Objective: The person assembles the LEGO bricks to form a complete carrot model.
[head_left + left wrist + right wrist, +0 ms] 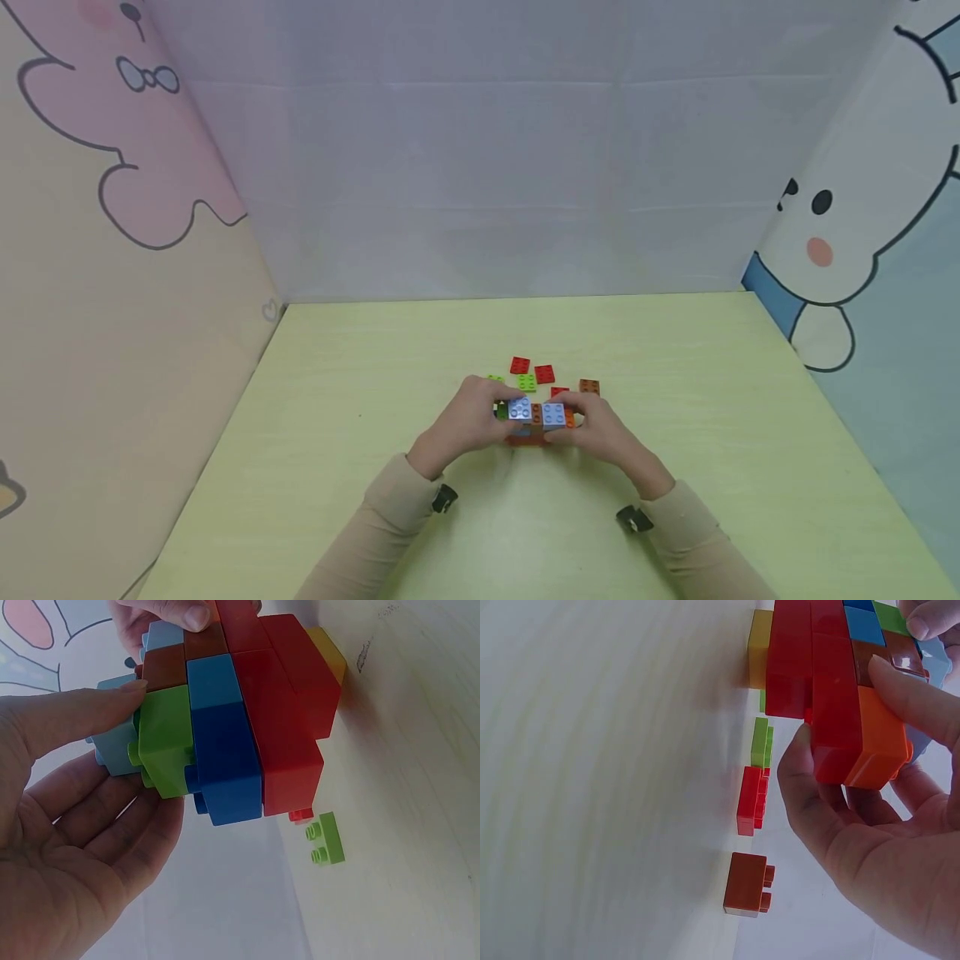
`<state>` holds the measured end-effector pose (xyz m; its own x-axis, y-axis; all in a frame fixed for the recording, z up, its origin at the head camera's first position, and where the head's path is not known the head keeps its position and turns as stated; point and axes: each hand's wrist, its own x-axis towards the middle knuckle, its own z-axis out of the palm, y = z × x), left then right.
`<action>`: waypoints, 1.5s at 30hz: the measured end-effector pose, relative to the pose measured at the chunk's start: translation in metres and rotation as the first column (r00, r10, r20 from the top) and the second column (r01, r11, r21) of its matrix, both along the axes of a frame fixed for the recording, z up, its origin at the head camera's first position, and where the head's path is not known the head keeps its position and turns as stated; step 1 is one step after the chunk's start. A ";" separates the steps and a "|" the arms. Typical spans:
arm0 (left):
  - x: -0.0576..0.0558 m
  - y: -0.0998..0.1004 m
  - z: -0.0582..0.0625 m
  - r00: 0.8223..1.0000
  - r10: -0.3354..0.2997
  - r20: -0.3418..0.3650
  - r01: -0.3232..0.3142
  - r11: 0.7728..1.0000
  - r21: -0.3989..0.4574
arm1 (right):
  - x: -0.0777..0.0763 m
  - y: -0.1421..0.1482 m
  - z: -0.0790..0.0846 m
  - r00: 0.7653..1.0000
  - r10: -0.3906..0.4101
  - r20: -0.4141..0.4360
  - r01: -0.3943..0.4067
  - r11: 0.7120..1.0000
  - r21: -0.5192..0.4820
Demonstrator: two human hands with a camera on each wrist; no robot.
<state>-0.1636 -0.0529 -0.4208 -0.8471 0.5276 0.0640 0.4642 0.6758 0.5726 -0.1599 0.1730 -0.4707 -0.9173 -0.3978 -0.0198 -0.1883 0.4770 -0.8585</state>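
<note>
Hands: your left hand (467, 417) and right hand (600, 425) pinch the block stack (534, 417), fingers curled.
Progress: stack several layers built; loose plates (532, 372) just beyond your fingertips remain unattached.

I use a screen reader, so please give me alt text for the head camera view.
Two hands, the left hand and the right hand, hold a stacked block build topped with pale blue bricks over a light green table. Loose red, green and brown bricks lie just behind it.
</note>
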 end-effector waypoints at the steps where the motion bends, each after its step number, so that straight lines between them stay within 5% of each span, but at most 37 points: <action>1: 0.000 0.000 0.000 1.000 0.000 -0.001 0.000 1.000 -0.008 | 0.000 0.000 0.000 1.000 -0.001 0.002 0.001 1.000 -0.001; 26: -0.005 0.004 0.002 0.999 -0.025 -0.020 0.024 0.998 -0.050 | -0.001 0.000 -0.001 1.000 0.010 -0.018 -0.010 1.000 -0.013; 32: -0.005 0.003 0.004 1.000 -0.012 0.021 0.013 0.999 -0.042 | -0.001 0.000 -0.002 1.000 0.010 -0.023 -0.010 1.000 -0.013; 45: -0.008 0.000 -0.012 0.993 0.040 0.113 -0.047 0.997 0.060 | -0.001 0.000 -0.004 1.000 0.004 -0.022 -0.004 1.000 -0.007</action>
